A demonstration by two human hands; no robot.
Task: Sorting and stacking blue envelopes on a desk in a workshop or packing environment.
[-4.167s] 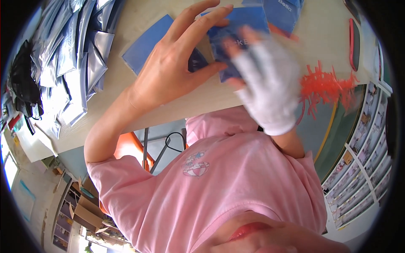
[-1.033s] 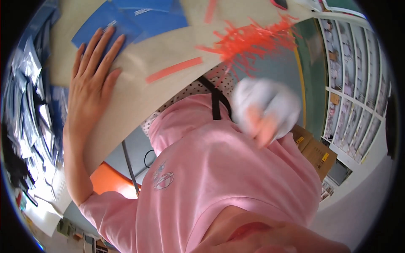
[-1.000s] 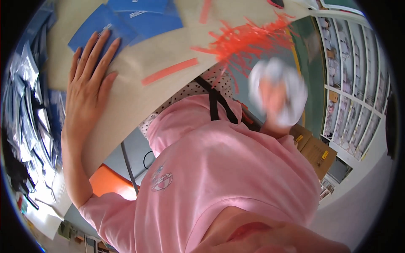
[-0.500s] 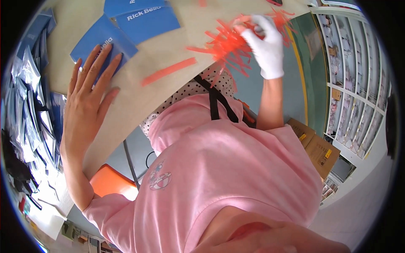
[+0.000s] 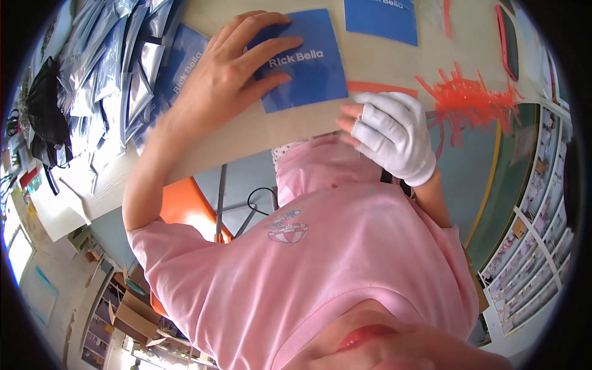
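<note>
My bare left hand (image 5: 231,65) lies over a flat blue square packet (image 5: 305,68) with white lettering, its fingers spread on the packet's left side. My right hand (image 5: 394,132) wears a white glove that leaves some fingertips bare. It hovers by the table's near edge, just right of and below the packet, with fingers curled together. Whatever they may pinch is too small or hidden to make out. Behind that hand a red strip (image 5: 382,87) lies on the table. A tangled heap of red strips (image 5: 472,102) hangs over the table edge to the right.
Another blue packet (image 5: 382,21) lies at the far side. Many clear-wrapped packets (image 5: 114,74) pile up at the left, beside a black item (image 5: 49,117). A red-edged phone (image 5: 507,43) sits far right. An orange chair (image 5: 188,206) stands below the table; shelves (image 5: 536,240) line the right.
My right hand has left the heap of red strips and come left towards the blue packet. My left hand still rests on a blue packet. The whole view has shifted.
</note>
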